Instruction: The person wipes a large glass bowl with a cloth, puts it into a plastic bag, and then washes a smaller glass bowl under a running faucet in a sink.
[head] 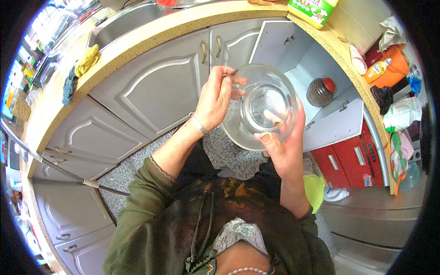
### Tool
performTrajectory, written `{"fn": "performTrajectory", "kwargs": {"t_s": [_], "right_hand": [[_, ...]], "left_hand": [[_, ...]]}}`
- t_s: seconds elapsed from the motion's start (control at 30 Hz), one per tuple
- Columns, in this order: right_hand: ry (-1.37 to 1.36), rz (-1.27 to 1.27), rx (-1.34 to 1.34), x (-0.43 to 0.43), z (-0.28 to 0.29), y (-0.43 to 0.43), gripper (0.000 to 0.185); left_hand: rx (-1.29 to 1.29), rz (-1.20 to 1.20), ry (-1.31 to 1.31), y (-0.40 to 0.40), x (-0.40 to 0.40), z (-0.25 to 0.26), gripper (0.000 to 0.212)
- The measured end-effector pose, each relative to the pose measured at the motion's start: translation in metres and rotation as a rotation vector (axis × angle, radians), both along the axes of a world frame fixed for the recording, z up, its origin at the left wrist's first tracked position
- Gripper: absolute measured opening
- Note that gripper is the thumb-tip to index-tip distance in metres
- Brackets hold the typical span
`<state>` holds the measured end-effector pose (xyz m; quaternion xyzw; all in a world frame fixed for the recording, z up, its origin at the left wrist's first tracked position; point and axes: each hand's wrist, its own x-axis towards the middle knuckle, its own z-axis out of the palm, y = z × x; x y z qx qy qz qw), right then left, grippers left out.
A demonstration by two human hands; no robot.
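A clear glass bowl (pixel 237 127) is held up before my body, tilted so that its round base shows. My right hand (pixel 283 127) grips its lower right side, with the thumb on the near part and fingers seen through the glass. My left hand (pixel 221 91) is at the bowl's upper left edge, a small brown bit (pixel 234 72) between its thumb and forefinger. Another small brown bit (pixel 277 123) shows by my right fingers. Beyond the bowl, a dark round jar (pixel 318 93) with a red top sits inside an open white cabinet (pixel 338 74).
Two cabinet doors stand open at the right, near red drawers (pixel 347 161). A curved countertop (pixel 185 21) carries a sink (pixel 129 25), a yellow cloth (pixel 87 61), a blue cloth (pixel 69 86) and a yellow jug (pixel 311 12). A green bucket (pixel 313 192) stands on the floor beside me.
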<state>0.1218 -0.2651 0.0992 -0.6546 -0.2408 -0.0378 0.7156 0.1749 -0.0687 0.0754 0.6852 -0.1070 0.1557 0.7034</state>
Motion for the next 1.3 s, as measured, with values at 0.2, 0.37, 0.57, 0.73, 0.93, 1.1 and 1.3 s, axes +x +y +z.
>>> {"fn": "performTrajectory", "kwargs": {"t_s": [0.2, 0.37, 0.57, 0.73, 0.93, 1.1, 1.3], "right_hand": [[-0.001, -0.067, 0.002, -0.007, 0.007, 0.002, 0.083], [0.164, -0.045, 0.124, -0.011, 0.014, 0.002, 0.073], [0.197, 0.018, 0.171, -0.011, 0.023, 0.002, 0.077], [0.205, 0.018, 0.182, -0.01, 0.024, 0.003, 0.077], [0.191, 0.061, 0.204, -0.01, 0.024, 0.002, 0.078], [0.181, 0.045, 0.184, -0.011, 0.021, 0.004, 0.077], [0.15, -0.003, 0.147, -0.013, 0.022, 0.003, 0.075]], "left_hand": [[-0.162, -0.056, 0.014, -0.005, -0.002, 0.001, 0.028], [-0.348, -0.122, 0.023, -0.001, -0.003, 0.009, 0.032], [-0.57, -0.171, 0.058, -0.004, -0.003, 0.014, 0.021], [-0.637, -0.185, 0.013, -0.002, -0.001, 0.01, 0.017], [-0.654, -0.163, 0.052, -0.004, -0.007, 0.021, 0.013], [-0.714, -0.179, 0.014, -0.002, -0.006, 0.013, 0.014], [-0.7, -0.154, 0.021, -0.007, -0.011, 0.021, 0.012]]}}
